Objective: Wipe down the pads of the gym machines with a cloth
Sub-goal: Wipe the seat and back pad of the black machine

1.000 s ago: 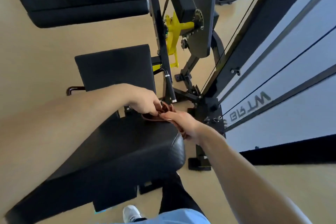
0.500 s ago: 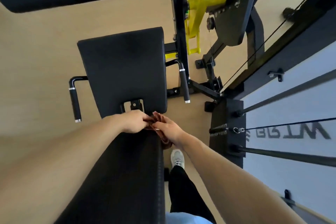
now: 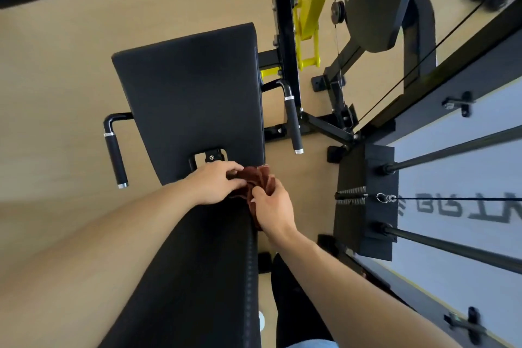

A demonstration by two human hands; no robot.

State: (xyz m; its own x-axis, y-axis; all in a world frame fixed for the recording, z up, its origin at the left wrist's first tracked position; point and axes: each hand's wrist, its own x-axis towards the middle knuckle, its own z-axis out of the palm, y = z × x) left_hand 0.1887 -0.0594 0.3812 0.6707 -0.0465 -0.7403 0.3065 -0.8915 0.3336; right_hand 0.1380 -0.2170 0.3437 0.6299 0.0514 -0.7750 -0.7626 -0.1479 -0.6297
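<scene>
A bunched reddish-brown cloth [image 3: 258,179] sits at the top right corner of the black back pad [image 3: 203,268], which runs down towards me. My left hand [image 3: 216,182] pinches the cloth's left side and my right hand [image 3: 272,207] grips its right side, over the pad's right edge. Beyond the hands lies the black seat pad [image 3: 192,93], seen from above. Part of the cloth is hidden under my right hand.
Two black handles flank the seat, the left handle [image 3: 114,155] and the right handle [image 3: 293,124]. A yellow lever [image 3: 310,8] and the black frame stand at the top. The weight stack [image 3: 364,200] with guide rods and a cable is on the right. My dark trouser leg [image 3: 296,305] is below.
The view has swung to look straight down over the seat. Both hands stay on the cloth at the back pad's top and have spread its folds slightly.
</scene>
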